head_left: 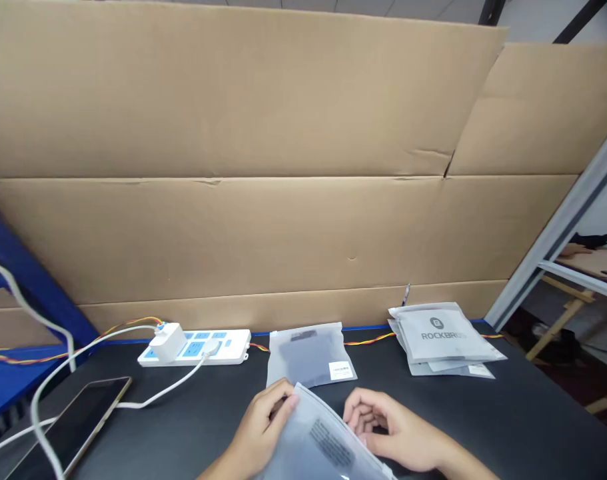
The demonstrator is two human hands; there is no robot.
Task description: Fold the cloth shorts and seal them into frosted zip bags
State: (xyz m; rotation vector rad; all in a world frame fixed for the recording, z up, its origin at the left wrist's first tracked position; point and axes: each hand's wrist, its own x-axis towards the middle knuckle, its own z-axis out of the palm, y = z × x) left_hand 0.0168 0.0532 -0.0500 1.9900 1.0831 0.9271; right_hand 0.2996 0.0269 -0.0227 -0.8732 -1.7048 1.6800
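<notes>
A frosted zip bag [316,433] with dark printed text is tilted at the bottom centre, its lower part cut off by the frame. My left hand [263,427] pinches the bag's upper left corner between thumb and fingers. Along the bag's right edge, my right hand [390,427] has its fingers curled at the zip edge; whether it grips the edge is hard to make out. Behind them a second frosted bag [308,357] with a white label lies flat. To the right sits a stack of frosted bags [440,337], the top one printed with a logo.
A white power strip [233,345] with a plugged-in charger [167,342] lies at the back left. A phone [76,423] and white cables [170,387] are at the left. Cardboard [283,233] walls the back of the black table [203,407]. A pen [406,294] stands behind the stack.
</notes>
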